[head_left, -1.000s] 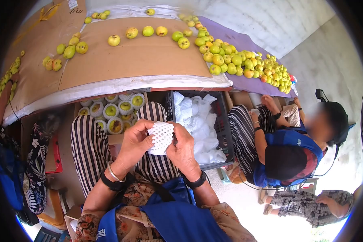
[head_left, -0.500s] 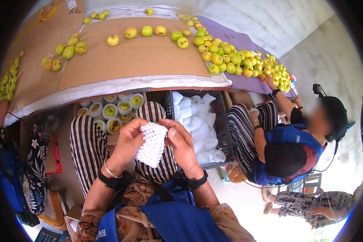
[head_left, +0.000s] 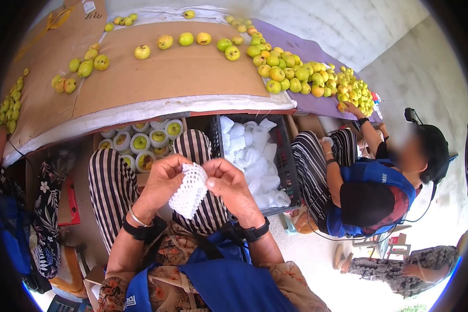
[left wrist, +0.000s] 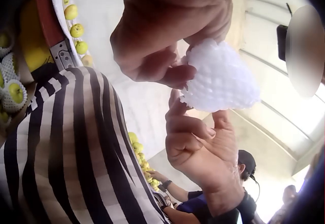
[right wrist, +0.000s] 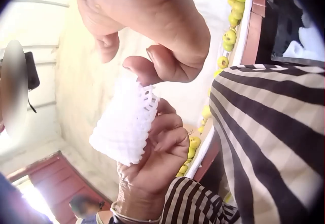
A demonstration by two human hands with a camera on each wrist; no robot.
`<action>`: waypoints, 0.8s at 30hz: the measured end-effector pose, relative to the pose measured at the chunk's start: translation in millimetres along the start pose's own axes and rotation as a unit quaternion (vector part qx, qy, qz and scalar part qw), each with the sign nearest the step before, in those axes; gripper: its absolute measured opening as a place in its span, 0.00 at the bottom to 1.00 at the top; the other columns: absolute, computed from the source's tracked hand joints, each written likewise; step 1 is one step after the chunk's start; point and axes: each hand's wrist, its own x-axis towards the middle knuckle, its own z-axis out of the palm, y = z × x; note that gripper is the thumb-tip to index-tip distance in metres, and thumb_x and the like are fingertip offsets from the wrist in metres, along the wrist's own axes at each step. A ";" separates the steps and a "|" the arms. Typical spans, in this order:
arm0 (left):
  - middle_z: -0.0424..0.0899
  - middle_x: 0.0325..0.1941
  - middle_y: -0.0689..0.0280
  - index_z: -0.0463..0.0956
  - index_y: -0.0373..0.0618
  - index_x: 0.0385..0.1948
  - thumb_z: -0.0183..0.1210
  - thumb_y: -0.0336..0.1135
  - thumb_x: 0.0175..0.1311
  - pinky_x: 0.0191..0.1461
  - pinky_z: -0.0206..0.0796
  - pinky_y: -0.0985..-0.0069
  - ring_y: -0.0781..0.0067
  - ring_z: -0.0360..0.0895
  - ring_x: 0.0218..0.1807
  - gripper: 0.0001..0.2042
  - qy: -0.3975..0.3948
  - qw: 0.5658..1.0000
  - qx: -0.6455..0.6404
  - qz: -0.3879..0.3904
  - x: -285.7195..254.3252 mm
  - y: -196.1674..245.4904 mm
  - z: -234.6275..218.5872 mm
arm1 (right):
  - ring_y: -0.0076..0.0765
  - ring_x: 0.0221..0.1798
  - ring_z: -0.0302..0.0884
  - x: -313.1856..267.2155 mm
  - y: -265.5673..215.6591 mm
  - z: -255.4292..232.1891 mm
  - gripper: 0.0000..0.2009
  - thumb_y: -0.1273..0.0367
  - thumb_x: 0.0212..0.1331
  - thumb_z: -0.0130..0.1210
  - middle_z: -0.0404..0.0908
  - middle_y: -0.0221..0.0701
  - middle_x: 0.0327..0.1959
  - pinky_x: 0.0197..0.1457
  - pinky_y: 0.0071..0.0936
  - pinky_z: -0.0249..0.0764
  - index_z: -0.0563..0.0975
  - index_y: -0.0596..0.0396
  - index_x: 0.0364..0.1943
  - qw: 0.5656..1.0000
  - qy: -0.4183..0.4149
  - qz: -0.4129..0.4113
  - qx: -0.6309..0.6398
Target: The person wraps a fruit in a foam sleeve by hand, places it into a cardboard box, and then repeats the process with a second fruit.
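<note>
A white foam net sleeve (head_left: 189,192) is held over the lap, between the two hands. The left hand (head_left: 163,183) pinches its side with thumb and fingers. At the sleeve's upper rim are the curled fingers of the right hand (head_left: 231,188), the thumb beside the edge. In the right wrist view, right fingertips touch the open rim of the sleeve (right wrist: 124,125); the left hand (right wrist: 160,155) grips it from below. The left wrist view shows the sleeve (left wrist: 221,77) looking flattened, with the right hand (left wrist: 205,150) under it.
A black crate (head_left: 291,171) of white foam sleeves stands right of the knees. Left of it, a box holds sleeved apples (head_left: 140,142). Loose apples lie on the cardboard (head_left: 166,73) and purple cloth (head_left: 317,49). Another person (head_left: 372,192) sits at the right, reaching toward apples.
The sleeve has moved slightly left and down and tilted, its rim now turned toward the right hand. The right fingers have shifted along the rim. The neighbour's arm has reached to the apples.
</note>
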 end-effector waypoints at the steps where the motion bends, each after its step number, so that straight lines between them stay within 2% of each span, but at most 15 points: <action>1: 0.84 0.35 0.69 0.76 0.40 0.39 0.61 0.26 0.65 0.38 0.73 0.84 0.85 0.80 0.35 0.04 0.008 1.000 0.001 0.007 0.8 0.3 1.3 | 0.17 0.35 0.71 -0.9 0.8 0.4 0.13 0.74 0.57 0.66 0.78 0.27 0.37 0.43 0.17 0.71 0.74 0.57 0.43 0.999 -0.009 0.001 -0.034; 2: 0.84 0.35 0.69 0.76 0.40 0.38 0.61 0.26 0.66 0.38 0.73 0.84 0.85 0.80 0.35 0.04 0.017 1.000 0.011 0.003 1.2 1.3 1.1 | 0.17 0.36 0.71 -1.5 2.1 0.8 0.12 0.74 0.57 0.66 0.77 0.26 0.37 0.43 0.17 0.71 0.74 0.57 0.41 0.998 -0.017 0.002 -0.069; 3: 0.84 0.34 0.69 0.76 0.40 0.38 0.61 0.27 0.66 0.38 0.73 0.84 0.85 0.80 0.35 0.04 0.026 0.999 0.022 -0.002 1.5 3.1 0.5 | 0.18 0.40 0.72 0.0 7.6 0.5 0.11 0.76 0.56 0.67 0.77 0.27 0.39 0.44 0.17 0.71 0.74 0.56 0.36 0.995 -0.023 -0.061 -0.073; 6: 0.84 0.33 0.70 0.76 0.41 0.37 0.62 0.29 0.66 0.38 0.72 0.84 0.85 0.79 0.35 0.05 0.047 0.998 0.032 0.003 4.3 8.8 -1.5 | 0.22 0.44 0.74 0.8 8.5 -1.8 0.12 0.80 0.52 0.67 0.77 0.31 0.42 0.49 0.20 0.73 0.74 0.56 0.34 0.976 -0.011 -0.153 -0.156; 9: 0.83 0.32 0.70 0.76 0.42 0.37 0.61 0.32 0.68 0.38 0.71 0.84 0.85 0.78 0.34 0.05 0.075 0.997 0.004 0.012 7.9 5.3 -5.5 | 0.23 0.47 0.74 -8.7 2.1 -0.4 0.13 0.85 0.51 0.64 0.77 0.32 0.43 0.52 0.22 0.73 0.73 0.56 0.34 0.990 -0.008 -0.115 -0.078; 12: 0.83 0.32 0.70 0.75 0.42 0.37 0.60 0.33 0.69 0.37 0.71 0.84 0.86 0.77 0.32 0.06 0.096 0.994 -0.042 0.016 9.8 -2.2 -5.8 | 0.23 0.46 0.75 -9.8 -4.5 10.7 0.14 0.89 0.51 0.60 0.76 0.32 0.43 0.51 0.22 0.73 0.74 0.57 0.36 0.983 0.000 -0.158 -0.091; 13: 0.83 0.32 0.70 0.75 0.42 0.37 0.60 0.33 0.69 0.37 0.71 0.85 0.86 0.77 0.32 0.06 0.102 0.993 -0.050 0.015 10.0 -3.8 -5.2 | 0.21 0.44 0.75 -8.0 -4.2 13.5 0.14 0.88 0.53 0.59 0.75 0.29 0.41 0.48 0.20 0.74 0.74 0.59 0.40 0.975 0.018 -0.181 -0.124; 16: 0.83 0.33 0.68 0.73 0.42 0.38 0.59 0.33 0.70 0.38 0.72 0.84 0.85 0.78 0.33 0.06 0.129 0.989 -0.068 0.027 10.3 -1.1 -3.2 | 0.17 0.41 0.73 0.2 10.3 0.0 0.13 0.87 0.55 0.59 0.75 0.26 0.40 0.44 0.16 0.72 0.75 0.59 0.42 0.935 0.104 -0.229 -0.251; 17: 0.83 0.33 0.68 0.73 0.41 0.38 0.59 0.32 0.70 0.38 0.73 0.84 0.84 0.78 0.33 0.06 0.141 0.987 -0.062 0.036 10.4 -1.0 -3.3 | 0.13 0.39 0.71 1.8 11.8 -6.1 0.11 0.84 0.57 0.59 0.76 0.24 0.38 0.41 0.12 0.69 0.75 0.58 0.42 0.918 0.138 -0.217 -0.301; 20: 0.83 0.35 0.66 0.72 0.40 0.40 0.59 0.31 0.70 0.39 0.74 0.84 0.84 0.79 0.34 0.06 0.187 0.979 -0.034 0.079 9.1 6.6 7.0 | 0.12 0.37 0.70 7.6 18.7 -7.4 0.10 0.82 0.59 0.59 0.76 0.23 0.36 0.38 0.11 0.67 0.76 0.57 0.43 0.899 0.224 -0.197 -0.320; 21: 0.83 0.35 0.66 0.71 0.40 0.40 0.59 0.30 0.70 0.39 0.74 0.84 0.83 0.79 0.35 0.06 0.203 0.974 -0.023 0.095 8.4 9.8 11.4 | 0.12 0.35 0.69 9.2 20.6 -5.4 0.09 0.81 0.60 0.60 0.76 0.21 0.34 0.37 0.11 0.66 0.76 0.58 0.42 0.870 0.256 -0.239 -0.348; 24: 0.82 0.36 0.66 0.71 0.41 0.41 0.59 0.30 0.69 0.41 0.74 0.83 0.83 0.79 0.37 0.07 0.244 0.959 0.023 0.142 8.1 12.3 13.3 | 0.14 0.28 0.69 -3.7 14.6 9.3 0.08 0.77 0.59 0.62 0.78 0.24 0.29 0.31 0.15 0.66 0.77 0.58 0.40 0.907 0.217 -0.201 -0.300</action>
